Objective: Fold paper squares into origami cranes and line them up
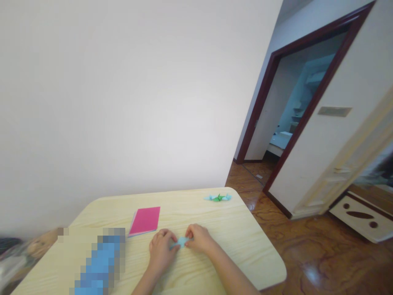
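Observation:
A small piece of folded light-blue paper (181, 241) is held between my two hands, low over the middle of the table. My left hand (162, 247) pinches its left end between thumb and fingers. On its right end, the fingertips of my right hand (198, 238) are closed. The fingers cover both ends of the paper, so its full shape is hidden. Left of my hands lies a stack of paper sheets (145, 220) with a pink one on top. Near the far right corner sit several small folded paper figures (219, 198), green and light blue.
The pale wooden table (245, 250) has rounded corners and stands against a white wall (138, 94). A pixelated blue object (100, 262) covers part of the front left. A doorway with a dark red frame (319, 98) and a wooden floor (310, 250) lie to the right.

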### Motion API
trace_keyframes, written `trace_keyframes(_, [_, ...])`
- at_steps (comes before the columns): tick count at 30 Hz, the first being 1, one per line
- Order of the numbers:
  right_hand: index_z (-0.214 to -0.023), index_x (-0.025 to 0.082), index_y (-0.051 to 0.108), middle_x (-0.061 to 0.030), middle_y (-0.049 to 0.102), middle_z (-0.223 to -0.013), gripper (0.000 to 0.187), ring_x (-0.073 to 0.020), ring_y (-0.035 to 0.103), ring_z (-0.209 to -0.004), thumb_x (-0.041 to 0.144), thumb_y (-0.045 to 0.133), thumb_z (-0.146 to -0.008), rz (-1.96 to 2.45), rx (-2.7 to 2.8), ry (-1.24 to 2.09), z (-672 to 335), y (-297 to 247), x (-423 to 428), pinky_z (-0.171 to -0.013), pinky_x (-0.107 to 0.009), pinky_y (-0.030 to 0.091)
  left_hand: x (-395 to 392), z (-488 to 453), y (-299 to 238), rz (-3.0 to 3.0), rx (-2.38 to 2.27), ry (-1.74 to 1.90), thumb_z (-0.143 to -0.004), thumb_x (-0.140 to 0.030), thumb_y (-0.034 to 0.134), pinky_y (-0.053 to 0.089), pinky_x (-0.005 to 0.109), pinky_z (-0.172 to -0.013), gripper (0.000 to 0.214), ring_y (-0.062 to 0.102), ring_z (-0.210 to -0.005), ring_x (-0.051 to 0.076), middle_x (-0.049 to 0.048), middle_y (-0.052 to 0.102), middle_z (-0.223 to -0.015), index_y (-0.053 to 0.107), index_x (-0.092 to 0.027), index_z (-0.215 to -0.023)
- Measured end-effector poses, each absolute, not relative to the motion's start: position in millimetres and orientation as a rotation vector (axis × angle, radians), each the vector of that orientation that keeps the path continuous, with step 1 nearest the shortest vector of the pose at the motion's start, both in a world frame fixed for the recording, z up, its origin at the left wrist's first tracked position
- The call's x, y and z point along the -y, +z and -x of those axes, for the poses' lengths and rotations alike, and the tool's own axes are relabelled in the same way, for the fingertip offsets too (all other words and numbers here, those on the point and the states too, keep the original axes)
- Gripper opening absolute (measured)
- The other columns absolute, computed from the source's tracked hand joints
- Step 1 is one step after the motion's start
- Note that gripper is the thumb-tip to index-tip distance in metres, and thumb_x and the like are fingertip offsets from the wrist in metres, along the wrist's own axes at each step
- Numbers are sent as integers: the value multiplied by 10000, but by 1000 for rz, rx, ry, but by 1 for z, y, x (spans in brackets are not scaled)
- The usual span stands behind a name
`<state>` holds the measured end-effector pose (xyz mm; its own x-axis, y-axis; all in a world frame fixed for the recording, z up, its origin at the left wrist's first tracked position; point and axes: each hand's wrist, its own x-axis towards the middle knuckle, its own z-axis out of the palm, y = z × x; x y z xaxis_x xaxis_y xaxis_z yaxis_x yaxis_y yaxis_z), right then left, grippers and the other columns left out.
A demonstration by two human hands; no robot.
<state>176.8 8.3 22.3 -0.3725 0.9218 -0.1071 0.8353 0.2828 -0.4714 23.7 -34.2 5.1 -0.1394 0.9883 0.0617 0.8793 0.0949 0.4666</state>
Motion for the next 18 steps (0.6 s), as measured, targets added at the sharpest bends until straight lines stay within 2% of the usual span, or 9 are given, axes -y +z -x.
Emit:
trace_keyframes(5, [-906, 234, 634, -38, 600, -950, 162, -202, 512, -940, 241, 603, -747, 1561, 2347, 524, -178, 26, 22, -803, -309, 343, 47, -32, 15, -2025, -2053, 657, -713, -170, 554, 258, 365, -868, 140, 487, -937, 205, 1, 600, -903, 654, -264, -689])
trace_keyframes(7, [-889, 214, 638, -58, 594, -925, 137, -228, 503, -923, 239, 598, -760, 1564, 2376, 337, -176, 22, 38, -801, -342, 342, 53, -35, 17, -2171, -1998, 658, -745, -161, 522, 253, 382, -883, 178, 496, -917, 206, 8, 622, -876, 662, -261, -700])
trace_keyframes(10, [-914, 205, 624, -65, 596, -924, 164, -241, 502, -910, 254, 616, -758, 1582, 2410, 227, -175, 10, 57, -822, -374, 332, 60, -35, 17, -2293, -1875, 601, -756, -112, 487, 219, 417, -933, 241, 516, -941, 204, 5, 660, -898, 667, -269, -787])
trace_keyframes(13, [-904, 226, 628, -47, 605, -898, 146, -225, 509, -896, 260, 618, -763, 1497, 2517, 271, -177, 0, 65, -813, -358, 332, 64, -30, 17, -2321, -1776, 575, -735, -63, 464, 178, 457, -968, 334, 519, -984, 197, -11, 669, -951, 646, -295, -891])
trace_keyframes(15, [-825, 241, 645, -22, 609, -848, 67, -198, 514, -877, 263, 598, -784, 1403, 2549, 349, -181, -1, 63, -797, -325, 334, 66, -26, 17, -2349, -1728, 593, -744, -106, 473, 174, 487, -967, 322, 510, -1008, 206, -9, 660, -991, 626, -309, -940])
trace_keyframes(18, [-750, 224, 645, -8, 605, -808, 109, -165, 513, -848, 231, 555, -813, 1346, 2453, 418, -190, 6, 55, -783, -287, 335, 66, -21, 17, -2368, -1710, 597, -768, -246, 504, 181, 523, -956, 223, 497, -1029, 233, 6, 643, -1029, 619, -320, -945])
